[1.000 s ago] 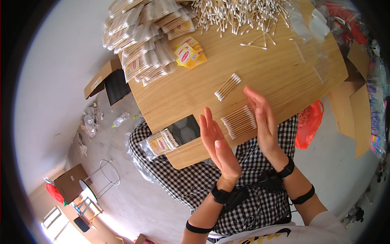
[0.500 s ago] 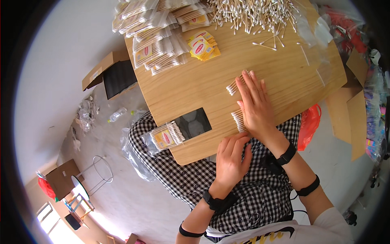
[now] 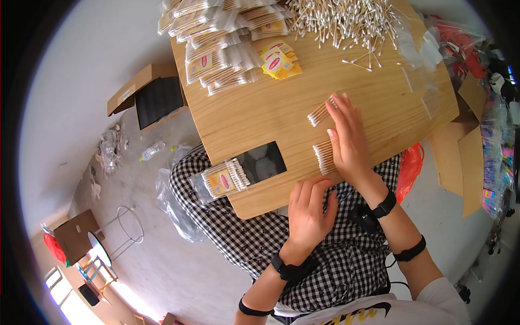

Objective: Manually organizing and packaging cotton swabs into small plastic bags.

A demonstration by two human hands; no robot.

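Note:
My right hand (image 3: 351,142) lies on its side on the wooden table (image 3: 244,116), fingers stretched out and holding nothing. Its fingertips are at the far row of cotton swabs (image 3: 320,112). A second row of cotton swabs (image 3: 323,157), nearer me, sits beside the palm, partly hidden by the hand. At the table's near edge rests my left hand (image 3: 310,208), fingers loosely bent and the thumb apart, with nothing seen in it. To its left, a clear bag (image 3: 201,188) holding swabs and a yellow card lies at the edge, beside a dark rectangle (image 3: 262,164).
Stacked packs of swabs (image 3: 216,51) fill the far left of the table, with yellow cards (image 3: 280,60) next to them. Loose cotton swabs (image 3: 344,21) are heaped at the far side. Clear bags (image 3: 428,81) lie at the right. Cardboard boxes (image 3: 457,157) flank the table.
My right hand has tilted up onto its side, uncovering more of the near row of swabs. The left hand stays by the edge. The whole view has shifted slightly.

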